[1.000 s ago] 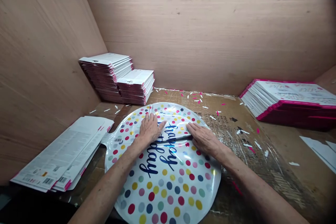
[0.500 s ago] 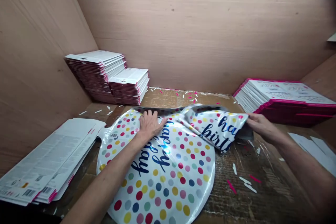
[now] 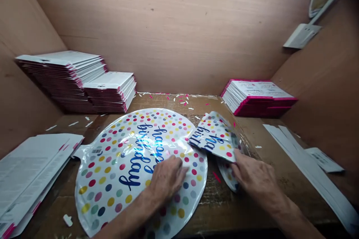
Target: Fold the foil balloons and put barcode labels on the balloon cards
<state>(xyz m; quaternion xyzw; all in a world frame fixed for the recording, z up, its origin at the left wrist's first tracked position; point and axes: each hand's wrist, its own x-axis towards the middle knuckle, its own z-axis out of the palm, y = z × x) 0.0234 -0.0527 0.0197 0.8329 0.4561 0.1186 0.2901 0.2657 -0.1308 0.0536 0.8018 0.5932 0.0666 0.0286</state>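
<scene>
A flat round foil balloon, white with coloured dots and blue "happy birthday" lettering, lies in front of me. My left hand rests over its lower right part with the fingers curled together; their undersides are hidden, so I cannot see whether they hold anything. To the right, my right hand pinches the near corner of a second, folded foil balloon in the same print. Its left part overlaps the flat balloon's right edge. A further dotted piece hangs or lies beneath that fold, beside my right fingers.
Stacks of folded white and pink cards stand at the back left, and a pink-edged card pile at the back right. Printed card sheets lie left. White strips lie right. Paper scraps dot the cardboard surface; wooden panels enclose it.
The view has swung right. My left hand has come down from the balloon's top edge. My right hand has drawn the folded balloon nearer and turned it, uncovering the flat balloon's far edge.
</scene>
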